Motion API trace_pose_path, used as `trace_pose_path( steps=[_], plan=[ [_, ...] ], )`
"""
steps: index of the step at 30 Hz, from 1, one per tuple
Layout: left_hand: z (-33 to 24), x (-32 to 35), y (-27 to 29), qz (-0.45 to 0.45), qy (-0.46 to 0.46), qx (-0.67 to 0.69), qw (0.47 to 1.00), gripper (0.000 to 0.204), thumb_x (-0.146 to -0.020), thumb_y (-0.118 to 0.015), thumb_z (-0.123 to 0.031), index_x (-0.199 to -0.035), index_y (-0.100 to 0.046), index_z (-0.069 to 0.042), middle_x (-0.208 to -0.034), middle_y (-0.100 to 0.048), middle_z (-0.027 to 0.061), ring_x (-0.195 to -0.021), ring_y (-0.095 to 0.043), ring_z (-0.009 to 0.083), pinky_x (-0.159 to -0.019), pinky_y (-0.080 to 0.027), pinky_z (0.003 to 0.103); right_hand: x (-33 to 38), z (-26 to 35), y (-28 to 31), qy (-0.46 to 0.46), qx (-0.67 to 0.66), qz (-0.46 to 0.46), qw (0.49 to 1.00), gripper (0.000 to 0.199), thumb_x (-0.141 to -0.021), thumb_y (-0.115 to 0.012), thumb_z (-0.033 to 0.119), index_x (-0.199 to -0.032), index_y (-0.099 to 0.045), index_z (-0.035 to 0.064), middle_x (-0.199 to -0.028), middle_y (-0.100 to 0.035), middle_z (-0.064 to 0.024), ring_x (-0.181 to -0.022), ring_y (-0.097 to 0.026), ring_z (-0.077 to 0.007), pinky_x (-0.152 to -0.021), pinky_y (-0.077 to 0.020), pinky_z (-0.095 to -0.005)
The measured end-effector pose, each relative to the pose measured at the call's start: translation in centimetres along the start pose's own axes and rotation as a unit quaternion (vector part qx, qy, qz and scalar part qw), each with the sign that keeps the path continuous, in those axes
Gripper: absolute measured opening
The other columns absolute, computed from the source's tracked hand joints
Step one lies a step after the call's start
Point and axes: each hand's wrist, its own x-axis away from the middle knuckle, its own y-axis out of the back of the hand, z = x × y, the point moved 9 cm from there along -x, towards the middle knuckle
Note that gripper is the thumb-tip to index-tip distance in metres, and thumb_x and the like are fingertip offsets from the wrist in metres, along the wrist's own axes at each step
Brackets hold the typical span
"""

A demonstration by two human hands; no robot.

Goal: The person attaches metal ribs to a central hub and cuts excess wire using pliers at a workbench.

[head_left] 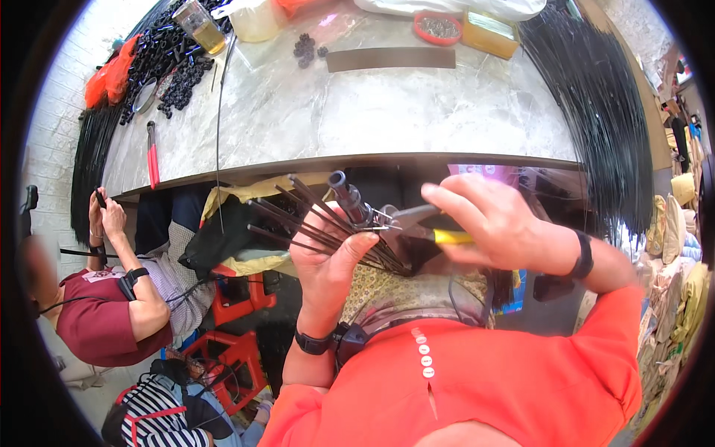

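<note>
Surface [447,112] fills the upper part of the frame, grey, marbled. Long black strands [596,119] drape off its upper-right corner, more dark strands [93,164] at its left end: plenty of stock, so I'd judge lots left overall. Co-worker [112,316] sits far left, both hands raised around something small and dark, can't tell what. Heap of small black parts [179,89] upper left, loose, unused as far as shown.

My arms: left forearm rises from lower centre, wrist upright, thumb lying across to the right. Right forearm comes in level from the right, index finger stretched out toward centre, other fingers blurred.

Left grip [328,249] clamped round a fanned bunch of black rods [391,258], mid-frame, in front of the surface's near edge. Right grip [495,223] wrapped on yellow-handled pliers [452,237], nose pointing left. Black ribbed tube [354,205] tilts up-left by the rods. Thin metal wires [382,218] stick out near its lower end, at the plier nose; contact unclear. Loose wires suggest this piece is partway, fastening unfinished.
</note>
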Motion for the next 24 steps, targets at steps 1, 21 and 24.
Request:
trace_pose_path(
  steps=[1, 21, 24],
  plan=[
    [0.1, -0.1, 0.0, -0.007, -0.002, 0.005, 1.000, 0.031, -0.082, -0.073, 0.008, -0.109, -0.059, 0.004, -0.096, -0.068, 0.0079, -0.085, -0.065, 0.0127, -0.077, -0.053, 0.025, 0.5, 1.4, 1.0, 0.070, 0.110, -0.072, 0.989, 0.056, -0.076, -0.075, 0.023, -0.125, -0.058, 0.0009, -0.103, -0.059, -0.0151, -0.088, -0.062, -0.0281, -0.072, -0.0499, -0.0382],
    [0.4, -0.8, -2.2, 0.055, 0.004, 0.029, 0.998, 0.028, -0.082, -0.072, 0.009, -0.106, -0.059, 0.004, -0.097, -0.070, 0.0116, -0.087, -0.069, 0.0162, -0.078, -0.056, 0.028, 3.5, -2.8, -2.9, -0.250, -0.337, 0.266, 0.868, 0.047, -0.074, -0.085, 0.028, -0.100, -0.058, -0.0008, -0.066, -0.064, -0.0097, -0.063, -0.068, -0.0222, -0.058, -0.0514, -0.0327],
    [-0.1, -1.3, -1.9, 0.033, -0.006, 0.016, 0.999, 0.025, -0.083, -0.071, 0.009, -0.104, -0.059, 0.005, -0.096, -0.071, 0.0132, -0.085, -0.069, 0.0178, -0.078, -0.057, 0.030, 2.8, -0.9, 0.8, -0.044, 0.001, 0.032, 0.999, 0.061, -0.072, -0.078, 0.023, -0.123, -0.056, -0.0020, -0.103, -0.062, -0.0171, -0.082, -0.065, -0.0289, -0.068, -0.0528, -0.0381]
  ],
)
